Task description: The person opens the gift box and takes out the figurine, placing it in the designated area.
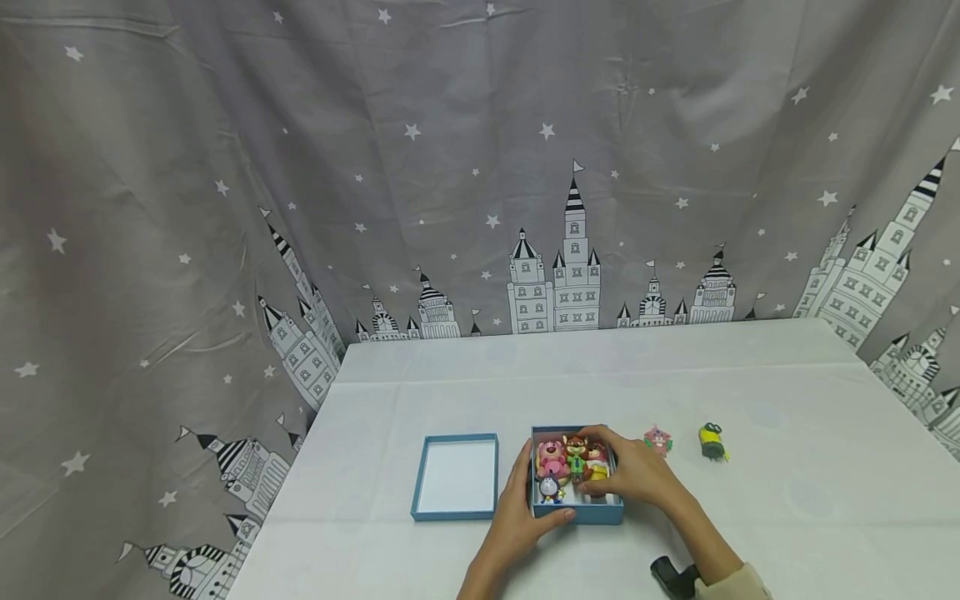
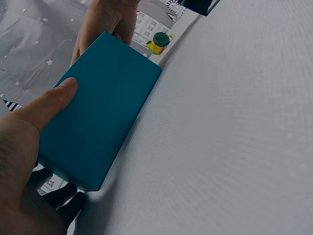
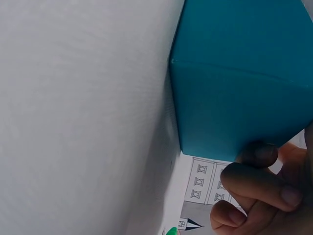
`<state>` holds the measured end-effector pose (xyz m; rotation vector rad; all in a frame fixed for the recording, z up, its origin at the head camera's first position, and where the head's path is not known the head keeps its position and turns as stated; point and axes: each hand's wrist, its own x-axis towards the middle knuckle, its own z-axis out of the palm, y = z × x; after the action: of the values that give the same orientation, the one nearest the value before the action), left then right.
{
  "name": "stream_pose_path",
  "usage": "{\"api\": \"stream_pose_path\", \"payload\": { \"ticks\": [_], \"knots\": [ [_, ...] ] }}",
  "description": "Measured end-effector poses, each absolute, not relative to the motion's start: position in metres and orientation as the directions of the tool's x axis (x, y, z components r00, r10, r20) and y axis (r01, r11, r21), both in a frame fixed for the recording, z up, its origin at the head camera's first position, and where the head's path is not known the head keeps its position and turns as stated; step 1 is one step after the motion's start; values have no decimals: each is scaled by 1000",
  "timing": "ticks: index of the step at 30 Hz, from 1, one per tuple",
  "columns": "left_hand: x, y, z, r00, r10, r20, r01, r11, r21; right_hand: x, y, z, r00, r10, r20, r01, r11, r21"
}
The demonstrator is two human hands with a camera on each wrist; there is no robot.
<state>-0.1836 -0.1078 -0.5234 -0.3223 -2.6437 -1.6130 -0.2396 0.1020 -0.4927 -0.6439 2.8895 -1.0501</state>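
An open blue box stands on the white table with several toy figurines inside. My left hand holds its left side, fingers along that wall and thumb on the front wall. Over the right side of the box, my right hand reaches in, pinching a brown bear figurine in yellow between thumb and fingers. Beside that bear are a fox figurine in green, a pink bear figurine and a small dark-blue and white figurine. Several right fingers curl beside the box's outer wall.
Left of the box lies its blue-rimmed lid, white inside facing up. To the right are a pink figurine and a yellow and green figurine. A black object shows by the right sleeve. A grey castle-print curtain hangs behind.
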Motion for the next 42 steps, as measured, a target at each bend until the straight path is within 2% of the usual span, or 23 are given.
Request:
{"api": "stream_pose_path", "payload": {
  "ticks": [12,21,42],
  "knots": [
    [-183,-108,-522,-979,159,129,188,445,876,-238,99,-489,-932,-336,138,-354,755,-552],
    [-183,-108,-522,-980,159,122,181,447,876,-239,98,-490,-931,-335,145,-358,759,-544],
    [-184,-108,-524,-978,161,131,190,437,879,-240,104,-493,-892,-422,164,-429,671,-605]
  ]
}}
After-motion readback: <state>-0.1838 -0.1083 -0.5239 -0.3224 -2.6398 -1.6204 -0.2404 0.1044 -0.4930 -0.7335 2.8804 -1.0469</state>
